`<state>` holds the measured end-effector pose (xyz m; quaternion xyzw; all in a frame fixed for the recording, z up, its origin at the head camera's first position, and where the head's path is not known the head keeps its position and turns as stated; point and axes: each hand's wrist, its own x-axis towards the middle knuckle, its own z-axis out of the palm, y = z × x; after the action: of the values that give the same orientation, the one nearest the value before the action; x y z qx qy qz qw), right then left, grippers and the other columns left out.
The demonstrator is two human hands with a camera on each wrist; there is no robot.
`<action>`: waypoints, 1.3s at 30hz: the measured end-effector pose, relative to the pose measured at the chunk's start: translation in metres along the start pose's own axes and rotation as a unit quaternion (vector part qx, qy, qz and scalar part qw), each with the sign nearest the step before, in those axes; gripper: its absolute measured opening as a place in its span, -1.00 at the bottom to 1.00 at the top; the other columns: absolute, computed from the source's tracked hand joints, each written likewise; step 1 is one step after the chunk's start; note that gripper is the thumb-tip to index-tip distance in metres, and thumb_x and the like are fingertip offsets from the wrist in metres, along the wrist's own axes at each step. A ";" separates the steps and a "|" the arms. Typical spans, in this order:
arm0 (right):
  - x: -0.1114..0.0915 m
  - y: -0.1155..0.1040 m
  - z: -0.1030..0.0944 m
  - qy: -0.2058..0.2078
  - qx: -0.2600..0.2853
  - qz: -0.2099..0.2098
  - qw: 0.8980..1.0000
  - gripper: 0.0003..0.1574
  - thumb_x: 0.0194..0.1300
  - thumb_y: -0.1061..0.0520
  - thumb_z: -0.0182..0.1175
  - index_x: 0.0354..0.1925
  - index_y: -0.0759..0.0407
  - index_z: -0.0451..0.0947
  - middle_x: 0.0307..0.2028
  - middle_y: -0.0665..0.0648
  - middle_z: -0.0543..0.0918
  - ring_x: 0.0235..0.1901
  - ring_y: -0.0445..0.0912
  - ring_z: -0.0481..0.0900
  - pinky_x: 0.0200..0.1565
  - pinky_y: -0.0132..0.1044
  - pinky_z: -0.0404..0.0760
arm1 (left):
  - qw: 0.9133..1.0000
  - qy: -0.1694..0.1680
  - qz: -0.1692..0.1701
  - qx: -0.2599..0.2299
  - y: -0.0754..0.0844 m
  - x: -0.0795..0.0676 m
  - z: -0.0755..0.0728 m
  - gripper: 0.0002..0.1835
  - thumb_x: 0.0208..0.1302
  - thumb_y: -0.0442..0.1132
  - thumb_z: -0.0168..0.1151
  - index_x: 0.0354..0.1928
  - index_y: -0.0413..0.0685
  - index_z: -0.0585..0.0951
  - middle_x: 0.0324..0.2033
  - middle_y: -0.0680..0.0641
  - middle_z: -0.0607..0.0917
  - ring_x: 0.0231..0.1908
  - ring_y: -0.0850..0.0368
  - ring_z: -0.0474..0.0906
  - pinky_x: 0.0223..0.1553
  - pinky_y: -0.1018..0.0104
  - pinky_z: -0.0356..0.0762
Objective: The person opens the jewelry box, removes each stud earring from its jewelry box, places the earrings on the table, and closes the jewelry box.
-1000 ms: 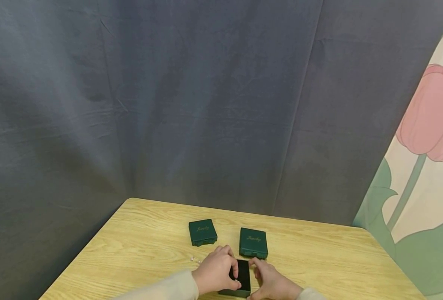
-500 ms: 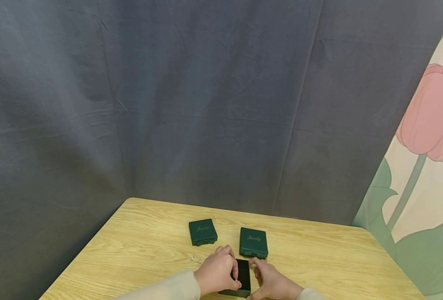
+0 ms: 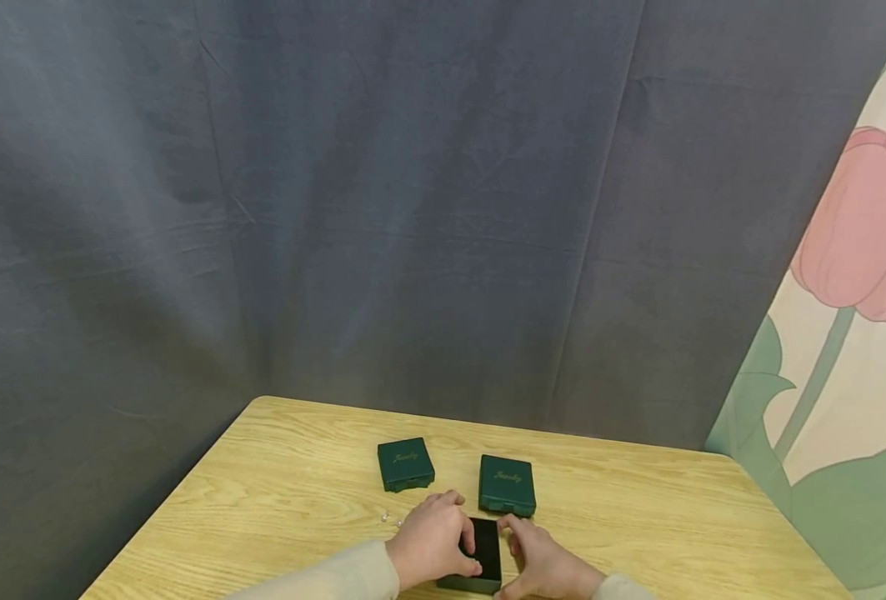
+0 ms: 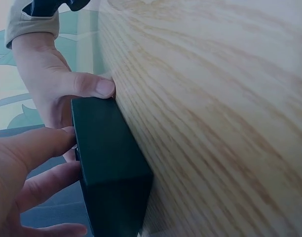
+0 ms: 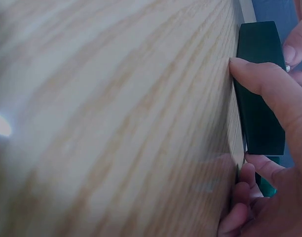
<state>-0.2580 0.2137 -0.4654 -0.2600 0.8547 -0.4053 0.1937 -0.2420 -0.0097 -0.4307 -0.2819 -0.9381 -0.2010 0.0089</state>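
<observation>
An open dark green jewelry box [image 3: 471, 585] with a black interior lies at the table's front, between both hands. My left hand [image 3: 429, 540] reaches over its left side, thumb and fingertips down at the black inside. A small pearl earring [image 5: 287, 68], mostly hidden, shows at the left thumb in the right wrist view; those fingers pinch it. My right hand [image 3: 549, 563] grips the box from the right, thumb [image 5: 254, 74] against its side and a finger near the far corner. Several small pearl earrings [image 3: 385, 517] lie left of the left hand.
Two closed green jewelry boxes with gold lettering stand farther back, one box [image 3: 406, 464] to the left and another box [image 3: 507, 485] just beyond the open one. The wooden table [image 3: 277, 483] meets a grey curtain [image 3: 412, 250] behind; a tulip-patterned cloth [image 3: 848, 250] hangs right.
The left hand shifts very slightly at the box, and the pale bead seen between its fingertips earlier is now hidden in the head view. The right hand and boxes stay put.
</observation>
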 end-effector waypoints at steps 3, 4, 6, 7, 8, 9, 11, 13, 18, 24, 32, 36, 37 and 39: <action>0.000 0.000 0.000 0.000 0.004 -0.004 1.000 -0.10 -0.01 0.12 0.51 0.19 0.29 0.26 -0.39 0.08 0.39 -0.50 -0.22 0.32 -0.45 -0.41 0.31 | 1.000 0.000 0.007 -0.012 0.001 0.000 0.000 -0.73 -0.06 0.05 0.53 -0.72 0.26 0.62 -0.49 0.29 0.64 0.03 0.21 0.54 0.00 0.20 0.56; 0.000 0.000 0.000 0.000 0.006 -0.006 1.000 -0.11 -0.01 0.12 0.51 0.19 0.29 0.27 -0.39 0.08 0.39 -0.50 -0.22 0.32 -0.45 -0.41 0.31 | 1.000 -0.002 0.008 -0.016 0.001 0.000 0.000 -0.72 -0.06 0.03 0.53 -0.73 0.24 0.62 -0.56 0.32 0.58 -0.04 0.27 0.55 -0.04 0.25 0.56; 0.000 0.000 0.000 0.000 0.007 -0.009 1.000 -0.11 -0.01 0.12 0.51 0.18 0.28 0.27 -0.39 0.08 0.39 -0.50 -0.23 0.31 -0.45 -0.42 0.31 | 1.000 -0.005 0.008 -0.024 0.002 0.000 0.000 -0.71 -0.05 0.00 0.53 -0.74 0.22 0.62 -0.61 0.32 0.48 -0.23 0.38 0.51 -0.16 0.36 0.55; 0.000 -0.001 0.000 0.000 0.008 -0.009 1.000 -0.12 -0.01 0.12 0.51 0.18 0.28 0.27 -0.39 0.07 0.39 -0.50 -0.23 0.31 -0.46 -0.42 0.31 | 1.000 -0.006 0.007 -0.026 0.002 -0.001 0.001 -0.71 -0.05 0.00 0.53 -0.75 0.21 0.62 -0.60 0.31 0.45 -0.32 0.41 0.47 -0.22 0.41 0.53; 0.000 -0.001 0.000 0.000 0.009 -0.010 1.000 -0.12 -0.01 0.12 0.51 0.18 0.28 0.27 -0.40 0.07 0.39 -0.51 -0.24 0.31 -0.46 -0.42 0.31 | 1.000 -0.006 0.005 -0.029 0.002 -0.001 0.001 -0.71 -0.05 -0.01 0.53 -0.75 0.19 0.62 -0.59 0.29 0.43 -0.39 0.44 0.41 -0.27 0.44 0.51; 0.000 -0.001 0.000 0.000 0.010 -0.011 1.000 -0.12 -0.01 0.12 0.51 0.18 0.28 0.27 -0.40 0.07 0.39 -0.51 -0.24 0.31 -0.46 -0.42 0.31 | 0.999 -0.007 0.004 -0.032 0.003 -0.001 0.001 -0.71 -0.05 -0.02 0.53 -0.75 0.18 0.62 -0.59 0.29 0.43 -0.44 0.45 0.36 -0.32 0.48 0.48; -0.001 -0.002 -0.001 -0.002 0.016 -0.010 1.000 -0.12 0.00 0.11 0.51 0.18 0.29 0.26 -0.40 0.07 0.39 -0.52 -0.24 0.30 -0.46 -0.42 0.31 | 0.999 -0.009 0.001 -0.036 0.003 -0.001 0.001 -0.71 -0.04 -0.03 0.53 -0.75 0.17 0.63 -0.57 0.27 0.43 -0.48 0.46 0.33 -0.36 0.49 0.46; -0.001 -0.002 -0.001 -0.004 0.021 -0.008 1.000 -0.11 0.01 0.10 0.50 0.19 0.30 0.26 -0.41 0.07 0.38 -0.51 -0.23 0.30 -0.46 -0.42 0.30 | 0.999 -0.010 -0.001 -0.041 0.004 -0.001 0.001 -0.71 -0.04 -0.04 0.53 -0.75 0.16 0.63 -0.56 0.27 0.45 -0.48 0.46 0.33 -0.37 0.49 0.46; 0.000 -0.001 -0.001 -0.008 0.021 -0.008 1.000 -0.12 0.02 0.09 0.50 0.19 0.29 0.26 -0.41 0.06 0.38 -0.51 -0.23 0.30 -0.46 -0.42 0.30 | 0.998 -0.018 -0.010 -0.057 0.004 -0.001 0.001 -0.70 -0.04 -0.07 0.53 -0.76 0.15 0.62 -0.54 0.26 0.46 -0.44 0.44 0.34 -0.31 0.44 0.48; 0.001 0.001 -0.001 -0.008 0.022 -0.002 1.000 -0.14 0.01 0.11 0.50 0.18 0.26 0.27 -0.42 0.05 0.39 -0.52 -0.23 0.31 -0.46 -0.42 0.31 | 0.998 -0.019 -0.026 -0.062 0.005 0.000 0.001 -0.70 -0.05 -0.06 0.54 -0.76 0.15 0.62 -0.50 0.24 0.47 -0.39 0.37 0.38 -0.32 0.41 0.50; 0.001 0.001 0.000 -0.004 0.014 0.004 1.000 -0.13 -0.01 0.10 0.51 0.18 0.26 0.28 -0.39 0.07 0.40 -0.49 -0.20 0.33 -0.46 -0.41 0.31 | 0.995 -0.027 -0.050 -0.086 0.006 0.001 0.002 -0.71 -0.07 -0.09 0.55 -0.74 0.15 0.61 -0.45 0.22 0.45 -0.38 0.29 0.36 -0.38 0.42 0.47; 0.001 0.001 0.000 -0.003 0.017 0.007 1.000 -0.12 0.00 0.11 0.51 0.19 0.26 0.28 -0.40 0.07 0.40 -0.49 -0.18 0.33 -0.46 -0.41 0.31 | 0.994 -0.027 -0.051 -0.096 0.006 0.000 0.002 -0.71 -0.06 -0.11 0.54 -0.74 0.15 0.59 -0.45 0.22 0.43 -0.38 0.28 0.34 -0.39 0.42 0.45; 0.001 0.001 0.000 -0.003 0.016 0.007 1.000 -0.13 0.00 0.11 0.51 0.19 0.26 0.28 -0.40 0.07 0.39 -0.49 -0.18 0.33 -0.46 -0.40 0.31 | 0.994 -0.027 -0.050 -0.097 0.006 -0.001 0.002 -0.71 -0.06 -0.11 0.53 -0.74 0.15 0.59 -0.45 0.22 0.43 -0.38 0.29 0.33 -0.39 0.42 0.45; 0.001 0.001 0.000 -0.004 0.015 0.006 1.000 -0.13 0.00 0.11 0.51 0.19 0.26 0.28 -0.40 0.07 0.39 -0.49 -0.19 0.33 -0.46 -0.40 0.31 | 0.993 -0.029 -0.048 -0.105 0.006 -0.001 0.001 -0.72 -0.06 -0.12 0.53 -0.74 0.14 0.59 -0.45 0.22 0.42 -0.40 0.29 0.32 -0.39 0.42 0.43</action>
<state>-0.2591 0.2142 -0.4664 -0.2536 0.8494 -0.4158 0.2034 -0.2380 -0.0052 -0.4299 -0.2415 -0.9243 -0.2900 -0.0573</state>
